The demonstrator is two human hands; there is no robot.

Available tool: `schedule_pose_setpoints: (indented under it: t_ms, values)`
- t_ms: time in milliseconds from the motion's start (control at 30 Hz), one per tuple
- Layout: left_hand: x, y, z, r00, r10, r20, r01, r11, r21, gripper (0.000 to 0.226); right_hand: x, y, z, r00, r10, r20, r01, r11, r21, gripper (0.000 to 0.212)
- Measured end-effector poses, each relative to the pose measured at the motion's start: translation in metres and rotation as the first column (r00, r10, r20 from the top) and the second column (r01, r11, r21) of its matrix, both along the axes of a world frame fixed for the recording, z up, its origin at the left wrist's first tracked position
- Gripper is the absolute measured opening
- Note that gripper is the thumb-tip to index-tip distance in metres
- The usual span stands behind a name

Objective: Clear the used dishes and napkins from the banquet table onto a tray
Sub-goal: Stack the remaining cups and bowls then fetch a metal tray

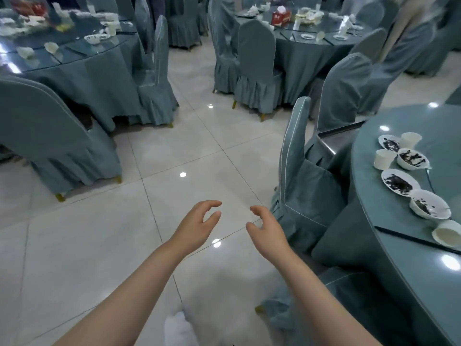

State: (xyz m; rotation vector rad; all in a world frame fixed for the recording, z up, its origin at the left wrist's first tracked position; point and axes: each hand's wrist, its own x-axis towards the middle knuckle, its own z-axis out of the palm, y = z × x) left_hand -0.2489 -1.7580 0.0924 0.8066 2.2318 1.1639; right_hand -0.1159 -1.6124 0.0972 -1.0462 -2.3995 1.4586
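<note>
My left hand [199, 221] and my right hand [265, 227] hover side by side over the tiled floor, fingers curled apart, holding nothing. To the right stands a round banquet table [374, 201] with a teal cloth. Along its near rim lie used dishes: a soiled plate [399, 182], a dirty bowl [412, 158], another dirty bowl [429, 204], and white cups [384, 159], [446, 236]. A metal tray [341, 136] rests on a chair seat beyond the table, partly hidden by chair backs.
A covered chair [299, 176] stands between my hands and the table. Two more tables with used dishes [74, 61], [304, 33] stand at the back, ringed by covered chairs. Glossy tiled floor [174, 151] stretches ahead. A white shoe tip [178, 328] shows below.
</note>
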Motion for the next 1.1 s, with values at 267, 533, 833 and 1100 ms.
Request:
schedule_pose_setpoints:
  t_ms: [267,533,833,1100]
  values:
    - [-0.109,0.09,-0.008,0.966,-0.256,0.043,0.257,0.966,-0.029,0.026,-0.08,0.06,-0.023,0.96,-0.279,0.009,0.278,0.954,-0.108,0.042]
    - [-0.17,0.2,0.006,0.869,-0.486,0.096,0.49,0.871,-0.025,0.024,-0.117,0.119,-0.024,0.827,-0.562,-0.013,0.552,0.817,-0.17,0.039]
    - [-0.142,0.339,-0.007,0.711,-0.687,0.153,0.698,0.715,-0.033,0.022,-0.061,0.208,-0.04,0.619,-0.785,0.005,0.765,0.602,-0.23,0.028]
    - [-0.079,0.46,-0.017,0.63,-0.746,0.218,0.767,0.641,-0.024,0.019,0.014,0.299,-0.044,0.492,-0.869,0.053,0.846,0.463,-0.264,0.024]
